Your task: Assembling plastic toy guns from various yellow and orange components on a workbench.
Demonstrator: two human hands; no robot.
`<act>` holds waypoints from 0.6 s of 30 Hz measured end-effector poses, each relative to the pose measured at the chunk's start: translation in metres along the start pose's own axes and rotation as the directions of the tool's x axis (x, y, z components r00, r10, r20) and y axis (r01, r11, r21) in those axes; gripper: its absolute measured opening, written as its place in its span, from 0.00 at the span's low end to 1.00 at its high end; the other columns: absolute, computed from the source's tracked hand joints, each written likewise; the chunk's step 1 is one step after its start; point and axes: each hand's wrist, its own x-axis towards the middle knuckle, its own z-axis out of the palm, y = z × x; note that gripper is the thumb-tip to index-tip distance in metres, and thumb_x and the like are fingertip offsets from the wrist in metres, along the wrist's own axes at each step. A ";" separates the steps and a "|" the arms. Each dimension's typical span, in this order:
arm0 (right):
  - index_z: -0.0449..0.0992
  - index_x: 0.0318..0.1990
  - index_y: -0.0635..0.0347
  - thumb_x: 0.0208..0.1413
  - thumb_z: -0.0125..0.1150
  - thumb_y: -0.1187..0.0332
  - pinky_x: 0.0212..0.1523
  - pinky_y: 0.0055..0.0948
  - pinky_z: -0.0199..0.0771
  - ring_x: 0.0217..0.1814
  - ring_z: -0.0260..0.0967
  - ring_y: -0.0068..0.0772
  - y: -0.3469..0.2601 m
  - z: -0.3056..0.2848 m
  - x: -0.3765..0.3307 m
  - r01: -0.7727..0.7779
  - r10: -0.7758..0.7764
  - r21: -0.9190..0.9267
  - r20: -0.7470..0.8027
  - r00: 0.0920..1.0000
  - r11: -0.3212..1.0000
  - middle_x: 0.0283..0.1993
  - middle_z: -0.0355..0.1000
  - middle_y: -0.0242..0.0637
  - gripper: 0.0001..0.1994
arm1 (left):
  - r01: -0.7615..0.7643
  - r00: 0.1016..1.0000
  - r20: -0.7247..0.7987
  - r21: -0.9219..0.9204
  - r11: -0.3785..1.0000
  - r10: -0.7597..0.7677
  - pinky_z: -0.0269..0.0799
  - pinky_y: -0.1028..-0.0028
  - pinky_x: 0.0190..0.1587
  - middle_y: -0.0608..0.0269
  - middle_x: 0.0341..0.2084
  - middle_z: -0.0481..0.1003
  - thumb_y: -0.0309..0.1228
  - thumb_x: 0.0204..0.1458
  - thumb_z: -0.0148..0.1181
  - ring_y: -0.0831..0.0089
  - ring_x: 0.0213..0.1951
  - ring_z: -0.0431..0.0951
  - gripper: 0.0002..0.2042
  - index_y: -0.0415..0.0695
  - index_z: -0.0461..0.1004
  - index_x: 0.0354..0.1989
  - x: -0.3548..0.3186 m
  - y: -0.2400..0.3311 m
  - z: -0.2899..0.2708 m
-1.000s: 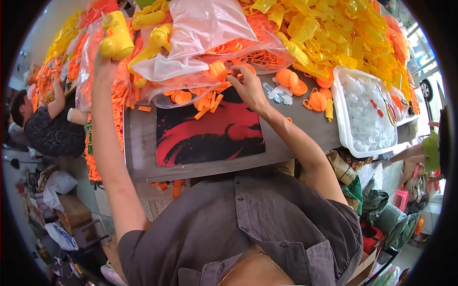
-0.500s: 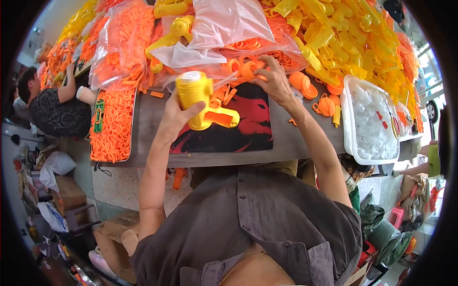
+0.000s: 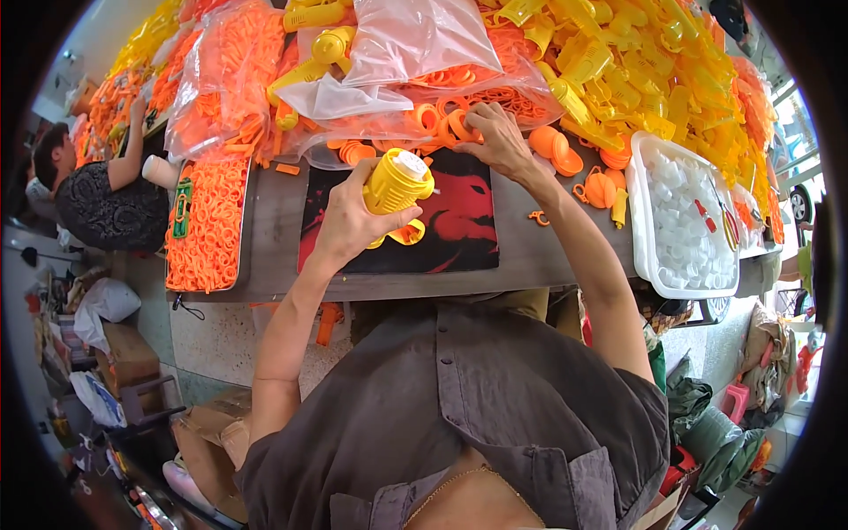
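My left hand (image 3: 352,223) is wrapped round a yellow ribbed plastic toy body (image 3: 389,187). Its round end, with a white insert, tips up and to the right, while the handle part is half hidden below my fingers. Further right, my right hand (image 3: 500,143) reaches to the near edge of a heap of orange parts. Its fingers are curled on an orange plastic ring (image 3: 459,126). Below both hands lies a black and red mat (image 3: 455,237). Small orange discs (image 3: 353,152) sit at the mat's far edge.
Left is a tray of orange rings (image 3: 208,238) with a green tool on top. A white tub (image 3: 645,238) of translucent caps stands right, holding scissors. Yellow parts (image 3: 654,79) pile up behind, beside clear plastic bags (image 3: 428,40). Another person (image 3: 97,199) sits far left.
My left hand has moved right and tilted the toy body, so its white end now faces more toward me. My right hand stays by the orange rings, its fingers lower and more curled.
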 end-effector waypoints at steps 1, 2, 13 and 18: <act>0.71 0.34 0.61 0.44 0.72 0.59 0.50 0.39 0.62 0.49 0.61 0.42 0.000 -0.001 0.002 0.021 -0.022 -0.068 -0.014 1.000 0.997 0.44 0.65 0.39 0.19 | -0.022 1.000 -0.005 0.017 1.000 0.022 0.75 0.68 0.46 0.53 0.38 0.79 0.38 0.39 0.76 0.64 0.41 0.81 0.29 0.37 0.70 0.46 -0.001 -0.001 0.000; 0.71 0.34 0.61 0.44 0.72 0.59 0.50 0.39 0.62 0.49 0.61 0.42 0.002 0.001 0.002 0.022 -0.023 -0.067 -0.015 1.000 0.998 0.44 0.65 0.39 0.19 | -0.022 1.000 -0.006 0.018 1.000 0.022 0.75 0.68 0.46 0.53 0.38 0.79 0.38 0.39 0.76 0.64 0.41 0.81 0.29 0.37 0.70 0.46 -0.002 -0.001 0.000; 0.70 0.58 0.64 0.49 0.72 0.66 0.59 0.31 0.66 0.59 0.64 0.27 -0.062 -0.057 -0.019 -0.263 0.117 0.844 0.236 0.965 0.467 0.59 0.66 0.36 0.28 | -0.083 0.993 0.091 0.018 0.996 0.081 0.74 0.70 0.47 0.55 0.38 0.79 0.38 0.39 0.75 0.69 0.41 0.81 0.32 0.36 0.70 0.52 0.008 0.014 0.006; 0.66 0.60 0.64 0.50 0.70 0.61 0.58 0.33 0.68 0.58 0.66 0.27 -0.087 -0.079 -0.031 -0.119 -0.075 0.649 0.263 0.962 0.752 0.63 0.65 0.38 0.31 | -0.120 0.986 0.121 0.066 0.991 0.111 0.76 0.63 0.40 0.49 0.36 0.78 0.37 0.37 0.75 0.54 0.37 0.81 0.31 0.38 0.69 0.50 0.014 0.019 0.020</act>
